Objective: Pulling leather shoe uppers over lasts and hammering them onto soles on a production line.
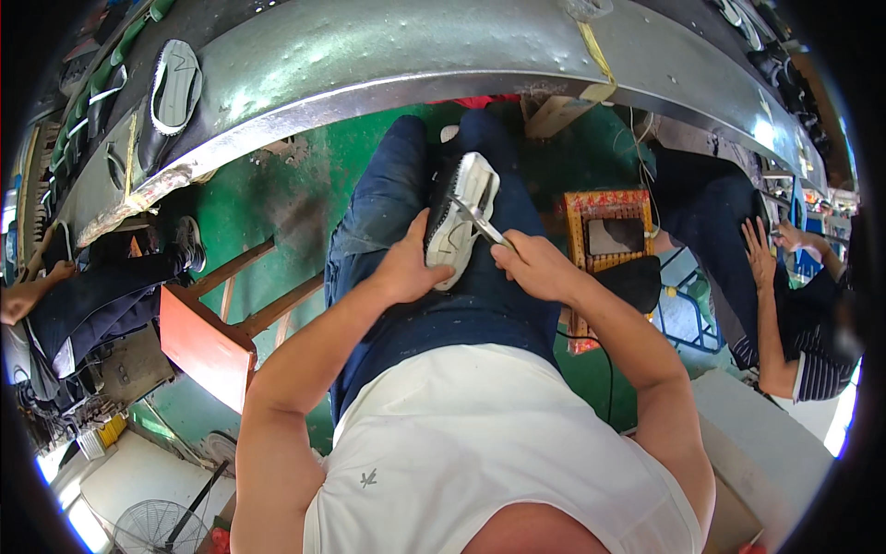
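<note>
A shoe (pixel 462 222) with a dark upper lies sole up on my thighs, its pale sole facing me and dark pen-like strokes on it. My left hand (pixel 411 262) grips the shoe at its near left side, thumb across the sole. In my right hand (pixel 535 265), fingers closed, is a slim metal tool (pixel 481 224). Its narrow end reaches over the right part of the sole and seems to touch it; whether it is a blade or scissors I cannot tell.
A metal-topped bench (pixel 397 46) curves across ahead, with another pale-soled shoe (pixel 175 88) at its left. An orange stool (pixel 205 343) stands left, a woven bamboo seat (pixel 604 231) right. Co-workers sit on both sides; one's hand (pixel 760 254) shows at right. A fan (pixel 161 528) stands lower left.
</note>
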Tool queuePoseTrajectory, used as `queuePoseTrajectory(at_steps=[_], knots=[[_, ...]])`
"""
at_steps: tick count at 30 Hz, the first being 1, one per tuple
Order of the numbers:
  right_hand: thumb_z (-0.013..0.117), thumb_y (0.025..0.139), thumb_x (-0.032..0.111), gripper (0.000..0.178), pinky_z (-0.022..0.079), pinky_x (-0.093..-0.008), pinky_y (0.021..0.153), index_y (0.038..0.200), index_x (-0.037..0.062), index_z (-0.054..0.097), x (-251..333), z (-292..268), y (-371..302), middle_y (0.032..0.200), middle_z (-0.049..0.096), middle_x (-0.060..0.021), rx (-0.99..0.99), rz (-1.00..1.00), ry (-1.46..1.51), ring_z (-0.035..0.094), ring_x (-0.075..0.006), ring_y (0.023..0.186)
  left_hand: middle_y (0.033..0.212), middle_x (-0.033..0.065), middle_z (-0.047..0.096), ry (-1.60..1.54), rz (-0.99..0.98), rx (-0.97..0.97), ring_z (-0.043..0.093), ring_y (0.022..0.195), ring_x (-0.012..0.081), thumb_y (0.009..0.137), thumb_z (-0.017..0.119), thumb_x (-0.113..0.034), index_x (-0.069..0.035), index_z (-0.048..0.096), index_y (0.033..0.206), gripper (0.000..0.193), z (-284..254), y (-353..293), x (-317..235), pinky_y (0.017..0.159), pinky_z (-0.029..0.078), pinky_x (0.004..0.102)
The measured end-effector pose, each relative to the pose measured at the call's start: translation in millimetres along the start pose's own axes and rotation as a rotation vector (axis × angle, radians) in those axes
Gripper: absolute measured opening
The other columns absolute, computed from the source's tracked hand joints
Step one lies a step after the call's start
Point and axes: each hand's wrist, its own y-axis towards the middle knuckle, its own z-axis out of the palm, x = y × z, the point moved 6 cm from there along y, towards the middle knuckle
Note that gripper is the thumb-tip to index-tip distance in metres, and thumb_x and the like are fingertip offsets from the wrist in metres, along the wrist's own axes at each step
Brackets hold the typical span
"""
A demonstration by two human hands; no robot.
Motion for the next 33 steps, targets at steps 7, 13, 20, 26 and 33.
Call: queuePoseTrajectory(at_steps=[7, 13, 20, 26, 33], knots=[[0.048, 0.105, 0.036, 0.039, 0.052, -0.0462, 0.079, 0.108, -0.0019, 0.056, 49, 4, -10, 0.095, 0.065, -0.0259, -0.317, -0.273, 0.407, 0.066, -0.0437, 0.087, 0.14, 0.0242, 0.056, -0.043, 0.176, 0.157, 0.057, 0.128, 0.0296, 0.078, 0.078, -0.01, 0.0, 0.035, 0.153, 0.088, -52, -3, 9, 0.11, 0.04, 0.0338], [0.045, 0.106, 0.036, 0.043, 0.048, -0.0537, 0.082, 0.109, -0.0061, 0.055, 58, 18, 13, 0.096, 0.065, -0.0319, -0.106, -0.185, -0.037, 0.062, -0.0498, 0.094, 0.141, 0.0234, 0.056, -0.113, 0.132, 0.149, 0.057, 0.128, 0.0298, 0.078, 0.077, -0.01, 0.0, 0.034, 0.155, 0.089, -56, 3, 25, 0.111, 0.04, 0.0334], [0.044, 0.106, 0.039, 0.046, 0.049, -0.0518, 0.08, 0.104, -0.0059, 0.056, 50, 32, 18, 0.09, 0.065, -0.0284, 0.093, -0.02, 0.09, 0.063, -0.0484, 0.091, 0.14, 0.0253, 0.056, -0.042, 0.127, 0.135, 0.058, 0.127, 0.0324, 0.077, 0.08, -0.015, 0.001, 0.034, 0.154, 0.091, -50, -5, 30, 0.11, 0.041, 0.035], [0.047, 0.105, 0.037, 0.043, 0.049, -0.0514, 0.081, 0.106, -0.0047, 0.058, 53, 56, 22, 0.093, 0.066, -0.0266, 0.031, -0.154, -0.208, 0.063, -0.0493, 0.092, 0.128, 0.0252, 0.063, 0.003, 0.101, 0.139, 0.062, 0.12, 0.0333, 0.075, 0.083, -0.019, 0.004, 0.044, 0.146, 0.084, -52, -3, 28, 0.106, 0.045, 0.0369], [0.057, 0.102, 0.031, 0.038, 0.051, -0.0432, 0.079, 0.12, -0.0026, 0.059, 26, 16, -19, 0.09, 0.066, -0.0196, -0.069, -0.106, 0.171, 0.067, -0.0353, 0.086, 0.124, 0.0261, 0.066, 0.132, 0.143, 0.013, 0.067, 0.112, 0.035, 0.074, 0.083, -0.017, 0.004, 0.049, 0.141, 0.078, -68, -15, -3, 0.098, 0.051, 0.038]])
